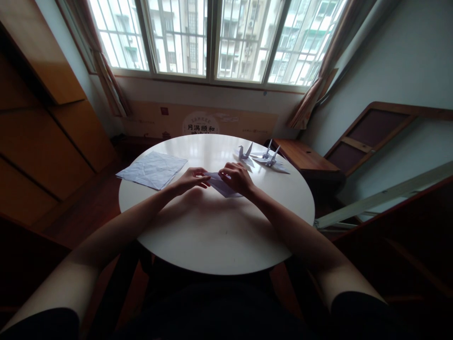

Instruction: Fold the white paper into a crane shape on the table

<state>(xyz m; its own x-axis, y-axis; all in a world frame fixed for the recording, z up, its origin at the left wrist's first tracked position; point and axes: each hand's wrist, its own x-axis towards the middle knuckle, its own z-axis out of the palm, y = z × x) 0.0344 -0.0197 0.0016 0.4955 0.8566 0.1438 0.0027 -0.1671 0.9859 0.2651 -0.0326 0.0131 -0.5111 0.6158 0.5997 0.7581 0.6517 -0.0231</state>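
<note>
While left fingers [200,179] pinch paper [223,187] at corner, slipping could skew it beneath right fingers [228,171]; their grip unclear.

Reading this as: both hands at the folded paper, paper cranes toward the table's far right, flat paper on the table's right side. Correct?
One error: the flat paper lies on the left side of the table, as the head view shows. The rest stands: left hand and right hand at the folded paper, paper cranes toward the far right.
</note>
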